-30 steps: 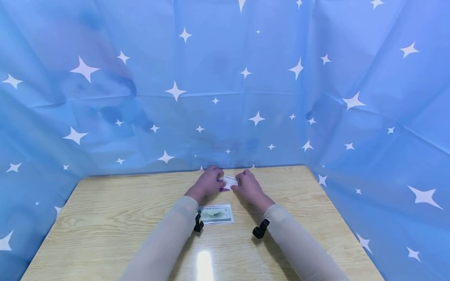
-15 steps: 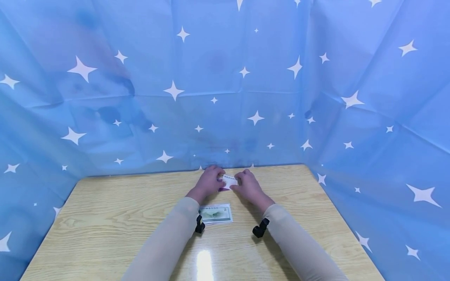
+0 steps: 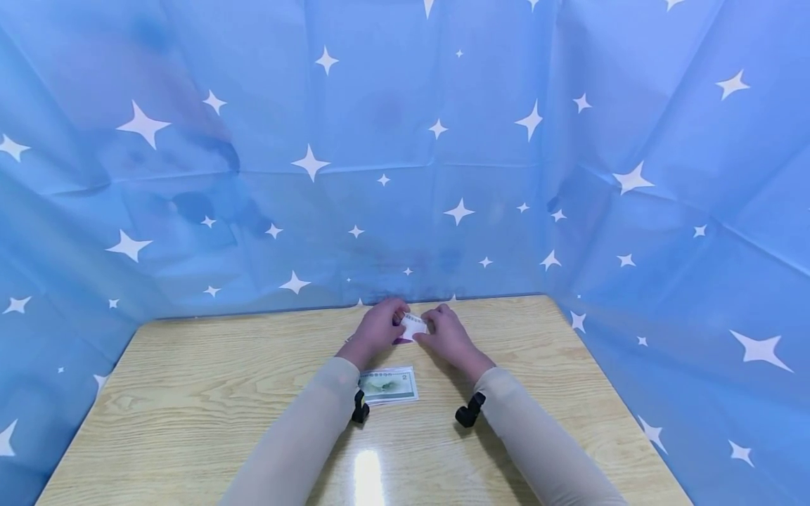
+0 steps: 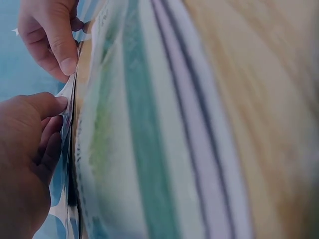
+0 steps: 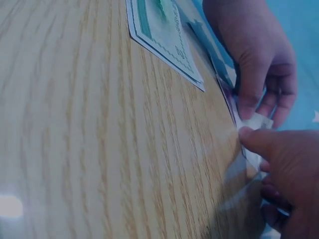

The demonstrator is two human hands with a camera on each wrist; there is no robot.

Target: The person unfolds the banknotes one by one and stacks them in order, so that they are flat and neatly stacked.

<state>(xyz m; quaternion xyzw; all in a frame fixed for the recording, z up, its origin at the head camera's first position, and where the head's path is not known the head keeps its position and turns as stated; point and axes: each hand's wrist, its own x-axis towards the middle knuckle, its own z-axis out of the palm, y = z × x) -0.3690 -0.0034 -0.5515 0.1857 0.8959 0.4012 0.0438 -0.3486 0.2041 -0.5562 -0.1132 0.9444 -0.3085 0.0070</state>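
Observation:
Near the table's far edge, my left hand [image 3: 378, 327] and right hand [image 3: 448, 339] hold a small whitish paper note [image 3: 414, 326] between them. Each thumb presses on the note's near side with fingers behind it, as the right wrist view shows for the left hand [image 5: 261, 64] and right hand [image 5: 294, 164]. A purple piece of paper [image 3: 402, 341] shows just below it, partly hidden by the left hand. Closer to me lies a green-and-white printed note [image 3: 387, 385] marked 2, on top of at least one other sheet. My left wrist partly covers its left end.
The wooden table [image 3: 221, 407] meets a blue curtain [image 3: 380, 239] with white stars at the back. A bright light reflection lies on the near tabletop. Black straps with small cameras sit at both wrists.
My left hand has shifted slightly right, hiding more of the purple paper. The right hand keeps its place on the whitish note, and the green note lies still.

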